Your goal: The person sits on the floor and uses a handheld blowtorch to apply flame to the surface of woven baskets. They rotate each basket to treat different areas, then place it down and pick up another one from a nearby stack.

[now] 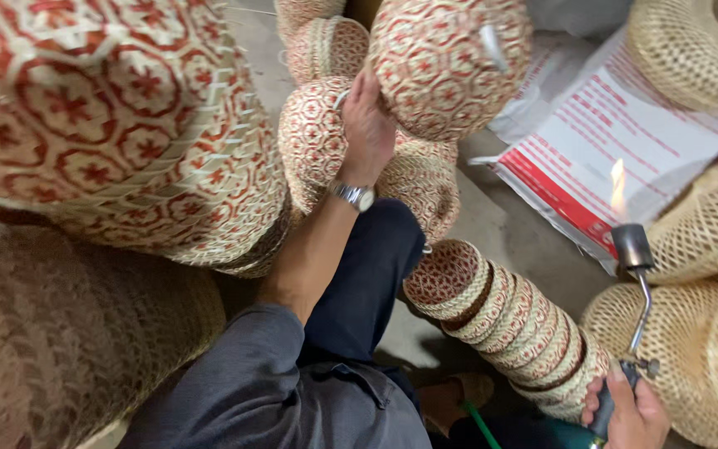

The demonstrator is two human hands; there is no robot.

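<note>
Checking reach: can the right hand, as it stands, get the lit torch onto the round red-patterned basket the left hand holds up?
Probably yes: open air lies between the torch in the right hand and the basket in the left hand, nothing crossing it.

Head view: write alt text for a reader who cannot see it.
The left hand grips a red-patterned woven basket held up among similar baskets. The right hand holds a lit gas torch, flame up, beside plain wicker baskets.

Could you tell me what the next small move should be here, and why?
Probably swing the lit torch in the right hand up toward the red-patterned basket that the left hand holds raised. The flame is burning but stands well apart from that basket, pointing up beside the printed sack and plain baskets.
</note>
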